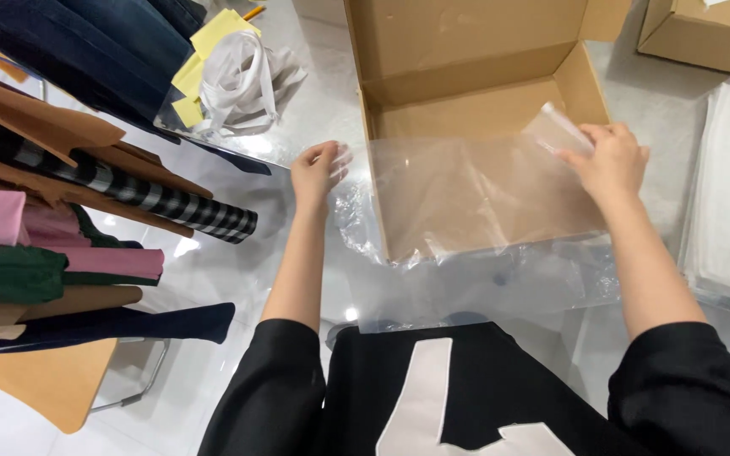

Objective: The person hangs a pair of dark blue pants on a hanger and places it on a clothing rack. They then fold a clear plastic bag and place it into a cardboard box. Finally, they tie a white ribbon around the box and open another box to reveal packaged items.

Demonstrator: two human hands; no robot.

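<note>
hands work best here pulling evenly apart, keeping the clear plastic bag [466, 219] taut so its mouth stays flat. left hand [318, 169] pinches the bag's left edge with fingers curled shut; right hand [606, 156] grips the far right corner by the sealing strip. bag is thin, crinkled, see-through, draped over the open cardboard box [466, 93] past the black garment [466, 397].

Head camera — looking steeply down, close above the hands [466, 169].
</note>
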